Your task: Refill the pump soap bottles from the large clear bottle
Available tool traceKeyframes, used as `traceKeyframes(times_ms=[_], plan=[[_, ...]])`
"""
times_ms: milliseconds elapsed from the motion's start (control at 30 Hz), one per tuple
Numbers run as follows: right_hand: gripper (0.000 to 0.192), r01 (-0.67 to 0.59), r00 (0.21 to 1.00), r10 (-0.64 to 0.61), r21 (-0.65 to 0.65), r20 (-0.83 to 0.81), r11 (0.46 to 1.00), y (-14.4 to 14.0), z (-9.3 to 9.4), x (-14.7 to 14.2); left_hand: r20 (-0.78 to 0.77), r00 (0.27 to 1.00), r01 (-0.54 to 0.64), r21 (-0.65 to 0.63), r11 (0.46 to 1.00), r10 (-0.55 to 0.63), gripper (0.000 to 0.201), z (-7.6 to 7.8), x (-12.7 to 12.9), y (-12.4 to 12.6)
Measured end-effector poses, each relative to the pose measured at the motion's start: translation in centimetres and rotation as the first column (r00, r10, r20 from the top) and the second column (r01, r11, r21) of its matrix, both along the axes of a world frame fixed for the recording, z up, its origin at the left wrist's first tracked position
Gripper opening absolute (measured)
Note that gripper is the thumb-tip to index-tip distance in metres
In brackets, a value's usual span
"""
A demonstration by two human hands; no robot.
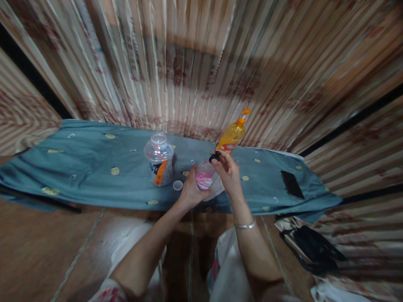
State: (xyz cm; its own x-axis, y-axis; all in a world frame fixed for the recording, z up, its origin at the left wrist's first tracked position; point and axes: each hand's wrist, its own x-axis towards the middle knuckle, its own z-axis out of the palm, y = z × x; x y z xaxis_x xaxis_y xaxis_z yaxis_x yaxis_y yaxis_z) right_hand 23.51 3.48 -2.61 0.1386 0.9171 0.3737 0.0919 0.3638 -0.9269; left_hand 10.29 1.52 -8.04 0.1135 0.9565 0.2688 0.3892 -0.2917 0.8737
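My left hand is wrapped round a clear bottle with a pink label above the table. At the bottle's top, my right hand pinches a black cap; I cannot tell whether it is seated on the neck. Behind the right hand stands an orange soap bottle with a pump head, its lower part hidden. To the left is a clear plastic cup with a domed lid and an orange stripe. Between the cup and my left hand lies a small round white lid. Something whitish and translucent shows beneath the bottle.
A blue-green patterned cloth covers the narrow table. A black phone lies at its right end. Patterned curtains hang close behind, with dark poles at both sides. A black bag is on the floor at right.
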Motion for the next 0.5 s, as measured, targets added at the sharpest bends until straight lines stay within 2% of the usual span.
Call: traceKeyframes(times_ms=[200, 367, 500], plan=[[0.041, 0.112, 0.993, -0.112, 0.027, 0.018, 0.993, 0.19, -0.09, -0.11, -0.01, 1.0, -0.011, 0.018, 1.0, 0.011, 0.081, -0.44, 0.07, 0.08], [0.033, 0.057, 0.998, -0.057, 0.026, -0.007, 0.998, 0.0, 0.09, 0.01, -0.006, 1.0, -0.005, 0.006, 1.0, 0.005, 0.082, -0.31, 0.01, 0.05], [0.04, 0.035, 0.999, -0.035, 0.02, 0.011, 0.999, -0.1, 0.09, -0.03, -0.005, 1.0, -0.005, 0.019, 1.0, 0.005, 0.08, -0.24, -0.03, 0.04]])
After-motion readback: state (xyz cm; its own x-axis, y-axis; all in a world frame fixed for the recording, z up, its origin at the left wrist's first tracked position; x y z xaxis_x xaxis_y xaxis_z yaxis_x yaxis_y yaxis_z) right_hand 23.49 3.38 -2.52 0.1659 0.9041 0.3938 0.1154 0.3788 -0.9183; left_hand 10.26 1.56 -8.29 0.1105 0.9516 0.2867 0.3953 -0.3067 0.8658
